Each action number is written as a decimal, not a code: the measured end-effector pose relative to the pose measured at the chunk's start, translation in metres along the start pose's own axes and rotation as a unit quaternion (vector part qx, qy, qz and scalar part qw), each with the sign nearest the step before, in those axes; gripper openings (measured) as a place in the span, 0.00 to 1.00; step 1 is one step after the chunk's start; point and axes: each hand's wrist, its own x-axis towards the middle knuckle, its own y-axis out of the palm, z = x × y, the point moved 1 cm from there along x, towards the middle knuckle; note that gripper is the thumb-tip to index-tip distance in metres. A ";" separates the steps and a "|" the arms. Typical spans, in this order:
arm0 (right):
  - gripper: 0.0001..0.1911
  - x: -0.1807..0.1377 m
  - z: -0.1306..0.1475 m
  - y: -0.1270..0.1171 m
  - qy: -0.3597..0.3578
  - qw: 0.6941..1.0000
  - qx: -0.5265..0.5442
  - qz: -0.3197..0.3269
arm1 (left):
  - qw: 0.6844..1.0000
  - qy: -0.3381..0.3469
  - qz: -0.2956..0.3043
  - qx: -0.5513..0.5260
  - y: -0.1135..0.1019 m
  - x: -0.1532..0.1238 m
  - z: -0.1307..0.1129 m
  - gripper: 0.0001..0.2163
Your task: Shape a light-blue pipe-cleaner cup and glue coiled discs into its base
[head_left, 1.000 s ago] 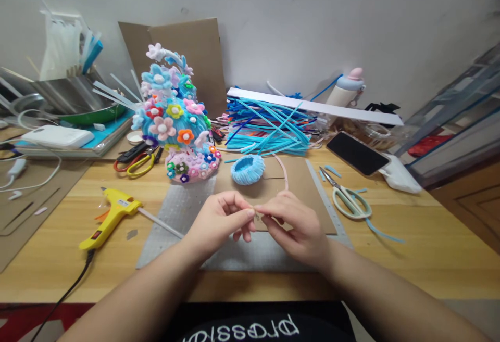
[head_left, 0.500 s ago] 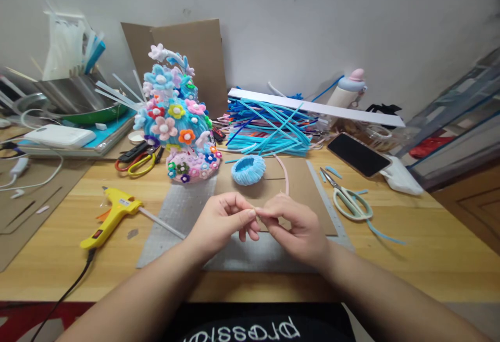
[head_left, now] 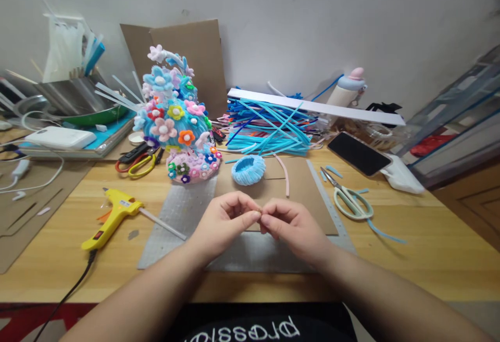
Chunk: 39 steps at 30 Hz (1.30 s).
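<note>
My left hand [head_left: 230, 223] and my right hand [head_left: 291, 227] meet fingertip to fingertip over the front of a cardboard piece [head_left: 308, 201]. Both are closed in a pinch; whatever sits between the fingertips is too small and covered to name. Just beyond them rests a light blue fuzzy ring-shaped cup [head_left: 249, 170], its hollow facing up. A pink pipe cleaner [head_left: 283, 173] lies on the cardboard, close behind my right hand. Under the cardboard is a grey cutting mat [head_left: 175, 227].
At left lie a yellow glue gun [head_left: 113, 217] and yellow-handled scissors [head_left: 142, 166]. A flower-covered pipe-cleaner piece [head_left: 175, 113] stands behind. Blue pipe cleaners [head_left: 269, 128] are heaped at the back. Pale green scissors [head_left: 351, 201] and a phone [head_left: 359, 153] lie right.
My right hand's fingers have curled in and drawn closer to the left fingertips, lowering slightly. The end of the pink pipe cleaner now shows. Other things have stayed put.
</note>
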 end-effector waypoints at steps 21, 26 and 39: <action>0.11 -0.004 0.004 -0.003 0.006 0.999 -0.049 0.001 | 0.970 0.139 -0.021 0.196 -0.005 -0.002 -0.004 0.02; 0.11 -0.005 0.005 -0.001 -0.041 0.988 -0.149 -0.026 | 0.985 0.084 0.004 0.149 -0.004 -0.001 -0.004 0.04; 0.10 0.002 0.004 -0.007 0.060 0.998 0.009 0.008 | 0.996 -0.028 -0.079 0.005 -0.006 0.003 -0.001 0.10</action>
